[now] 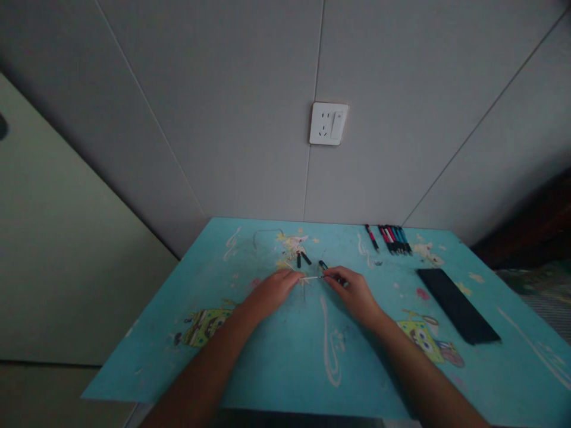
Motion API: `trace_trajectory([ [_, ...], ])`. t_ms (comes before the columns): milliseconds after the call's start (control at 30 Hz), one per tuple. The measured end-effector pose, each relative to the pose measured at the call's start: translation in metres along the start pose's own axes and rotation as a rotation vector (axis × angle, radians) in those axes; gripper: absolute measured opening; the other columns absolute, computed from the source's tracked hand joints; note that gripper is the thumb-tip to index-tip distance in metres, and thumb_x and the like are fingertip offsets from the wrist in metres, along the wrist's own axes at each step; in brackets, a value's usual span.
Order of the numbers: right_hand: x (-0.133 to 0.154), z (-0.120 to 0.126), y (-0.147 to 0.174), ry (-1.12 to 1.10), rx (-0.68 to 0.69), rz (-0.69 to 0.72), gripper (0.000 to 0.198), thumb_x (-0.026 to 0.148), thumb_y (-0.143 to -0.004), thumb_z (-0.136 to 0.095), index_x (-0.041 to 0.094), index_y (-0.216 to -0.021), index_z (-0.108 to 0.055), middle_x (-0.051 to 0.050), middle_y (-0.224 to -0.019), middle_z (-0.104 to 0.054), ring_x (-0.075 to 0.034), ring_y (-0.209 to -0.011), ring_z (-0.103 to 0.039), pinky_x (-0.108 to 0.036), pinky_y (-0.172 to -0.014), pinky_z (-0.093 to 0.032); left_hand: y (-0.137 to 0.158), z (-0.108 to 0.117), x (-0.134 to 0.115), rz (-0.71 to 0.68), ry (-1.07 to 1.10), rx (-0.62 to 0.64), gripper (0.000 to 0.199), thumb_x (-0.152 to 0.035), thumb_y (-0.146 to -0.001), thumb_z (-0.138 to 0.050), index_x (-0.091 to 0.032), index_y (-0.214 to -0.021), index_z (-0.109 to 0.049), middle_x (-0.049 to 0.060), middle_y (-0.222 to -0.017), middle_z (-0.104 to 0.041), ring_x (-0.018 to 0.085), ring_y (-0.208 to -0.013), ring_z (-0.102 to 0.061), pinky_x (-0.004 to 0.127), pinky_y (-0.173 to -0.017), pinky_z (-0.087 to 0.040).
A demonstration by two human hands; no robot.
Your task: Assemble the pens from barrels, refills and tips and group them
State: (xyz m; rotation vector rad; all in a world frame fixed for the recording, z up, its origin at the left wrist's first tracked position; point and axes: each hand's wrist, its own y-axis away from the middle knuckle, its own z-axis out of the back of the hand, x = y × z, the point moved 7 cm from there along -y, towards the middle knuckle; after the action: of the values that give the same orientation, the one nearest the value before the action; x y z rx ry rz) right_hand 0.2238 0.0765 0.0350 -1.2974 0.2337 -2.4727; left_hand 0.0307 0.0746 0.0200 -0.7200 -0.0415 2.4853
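A thin white pen refill (313,277) runs level between my hands, just above the table. My left hand (279,285) is closed, pinching its left end with the fingertips. At its darker right end, my right hand (352,290) is closed on it with thumb and fingers; part of what lies inside that hand is hidden. Two short black pen parts (306,258) rest beyond my left fingertips. A dark pen piece (323,265) lies just past my right fingers. Another pale thin stick (289,266) shows near my left hand, too small to make out fully.
The blue cartoon-print table (267,368) meets a grey wall with a socket (329,123). A row of red and blue pens (395,239) lies at the back right, with one red pen (372,236) apart. A flat black case (457,305) lies on the right.
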Motion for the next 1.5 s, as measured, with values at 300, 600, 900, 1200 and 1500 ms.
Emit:
trace_trajectory([
  [300,0.002,-0.01,0.002,-0.003,0.054,0.006,0.019,0.031,-0.089,-0.056,0.024,-0.098,-0.07,-0.002,-0.086,-0.071,-0.018,-0.075,-0.063,-0.029,-0.07,-0.048,-0.004,-0.006,-0.002,-0.094,0.013,-0.011,0.028,-0.025,-0.098,-0.042,-0.026,-0.121,-0.057,0.005,-0.11,-0.065,0.019,-0.102,-0.062,0.033,-0.092,-0.048],
  [600,0.006,-0.018,0.005,-0.163,0.043,-0.045,0.026,0.029,-0.086,-0.062,0.024,-0.111,-0.066,-0.002,-0.09,-0.072,-0.018,-0.079,-0.065,-0.031,-0.075,-0.05,-0.001,0.002,-0.003,-0.074,-0.073,-0.099,0.032,-0.036,-0.092,-0.055,-0.026,-0.123,-0.055,0.006,-0.11,-0.069,0.022,-0.097,-0.066,0.034,-0.085,-0.051],
  [900,0.003,-0.012,0.005,-0.203,0.052,-0.055,0.03,0.031,-0.085,-0.063,0.023,-0.114,-0.065,-0.003,-0.09,-0.073,-0.018,-0.08,-0.066,-0.03,-0.075,-0.05,0.0,0.0,-0.007,-0.162,0.122,-0.109,0.026,-0.037,-0.09,-0.058,-0.023,-0.112,-0.061,0.004,-0.104,-0.07,0.019,-0.095,-0.066,0.03,-0.086,-0.05],
  [1200,0.009,-0.019,0.004,0.014,0.17,0.057,0.017,0.03,-0.09,-0.058,0.024,-0.1,-0.071,-0.002,-0.087,-0.07,-0.017,-0.078,-0.064,-0.026,-0.072,-0.047,-0.002,0.007,0.006,0.011,0.198,-0.278,0.022,-0.04,-0.08,-0.07,-0.021,-0.088,-0.065,0.002,-0.084,-0.07,0.018,-0.077,-0.065,0.029,-0.072,-0.049],
  [1500,0.013,-0.009,0.003,0.075,0.116,0.064,0.026,0.034,-0.095,-0.047,0.022,-0.096,-0.07,-0.002,-0.085,-0.071,-0.018,-0.075,-0.063,-0.027,-0.07,-0.045,-0.009,0.012,0.022,0.17,1.034,-0.35,0.027,-0.03,-0.08,-0.069,-0.017,-0.102,-0.058,0.006,-0.096,-0.069,0.016,-0.083,-0.066,0.028,-0.076,-0.052],
])
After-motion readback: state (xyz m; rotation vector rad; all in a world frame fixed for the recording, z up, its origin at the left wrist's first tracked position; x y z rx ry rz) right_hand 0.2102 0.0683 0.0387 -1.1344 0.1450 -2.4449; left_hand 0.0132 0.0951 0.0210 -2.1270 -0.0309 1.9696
